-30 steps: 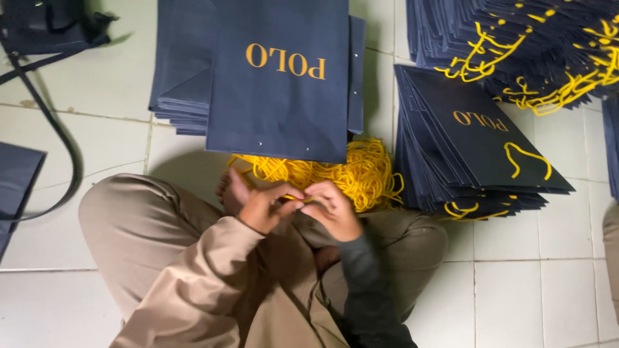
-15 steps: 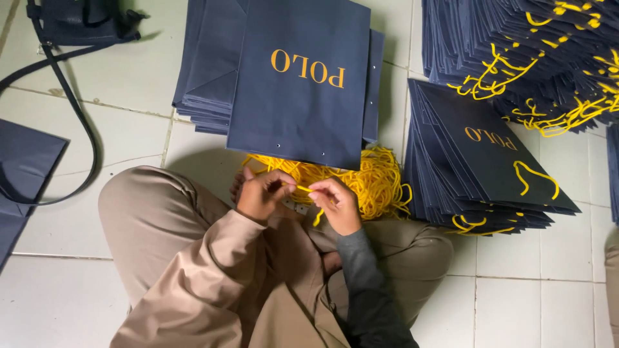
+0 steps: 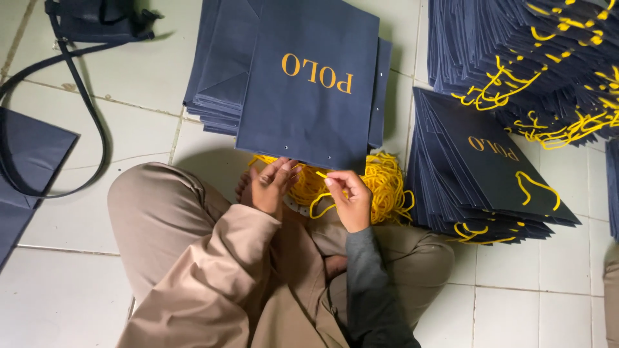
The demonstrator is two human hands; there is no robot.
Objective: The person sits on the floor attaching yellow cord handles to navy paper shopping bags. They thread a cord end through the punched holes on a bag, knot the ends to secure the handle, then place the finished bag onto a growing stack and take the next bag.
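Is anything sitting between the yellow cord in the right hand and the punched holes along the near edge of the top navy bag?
Nothing visible does. The right hand pinches the yellow cord just short of the navy paper bag, whose near-edge holes are uncovered. The left hand touches that edge to one side of them, not across the gap.

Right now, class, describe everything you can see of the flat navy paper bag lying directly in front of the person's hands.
The navy paper bag lies flat on top of a stack of similar bags on the tiled floor. It looks like matte paper, with gold lettering on its face and small punched holes along its near edge. No cord handle is fitted. The left hand touches that near edge; the right hand pinches a yellow cord just below it.
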